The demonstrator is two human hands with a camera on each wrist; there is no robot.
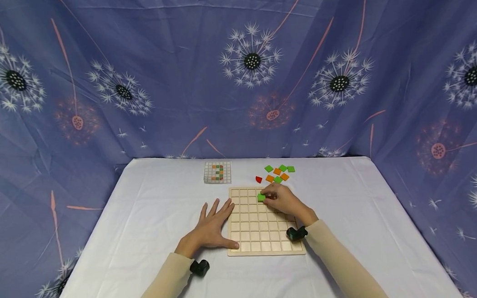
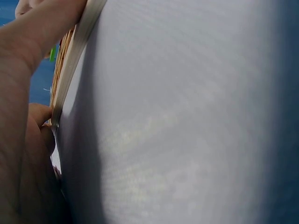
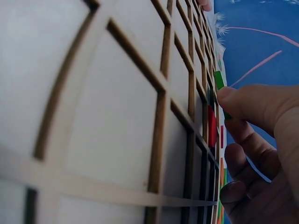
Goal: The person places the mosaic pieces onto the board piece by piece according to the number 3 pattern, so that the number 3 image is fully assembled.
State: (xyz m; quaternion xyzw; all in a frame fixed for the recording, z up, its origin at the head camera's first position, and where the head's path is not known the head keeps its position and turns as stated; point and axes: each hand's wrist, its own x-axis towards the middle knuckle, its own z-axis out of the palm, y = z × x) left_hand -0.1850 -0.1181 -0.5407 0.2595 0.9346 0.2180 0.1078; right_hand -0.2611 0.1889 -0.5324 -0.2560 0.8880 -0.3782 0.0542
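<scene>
Right wrist view: thumb and forefinger of the right hand (image 1: 282,200) are clamped on a green square tile (image 1: 260,197), with the remaining fingers curled beside it. From where I stand, the tile is located over the far rows of the wooden grid board (image 1: 265,252), near the middle of its width; I cannot tell whether it touches a cell. A red piece (image 3: 212,127) also shows near those rows in the wrist view; its exact seating cannot be told.

The left hand (image 1: 210,228) has its fingers spread apart and grips nothing. Its thumb rests on the board's near left corner; its fingertips reach the left edge.

Beyond the board, just past the right hand, lie loose green tiles (image 1: 290,169) and orange tiles (image 1: 285,176), with a red quarter-circle piece (image 1: 258,179) to their left. Farther left is a pattern card (image 1: 218,172) bearing a grid with coloured cells.

All items lie on a white tablecloth (image 1: 348,197). Behind it hangs a blue curtain (image 1: 201,69) printed with dandelions.
</scene>
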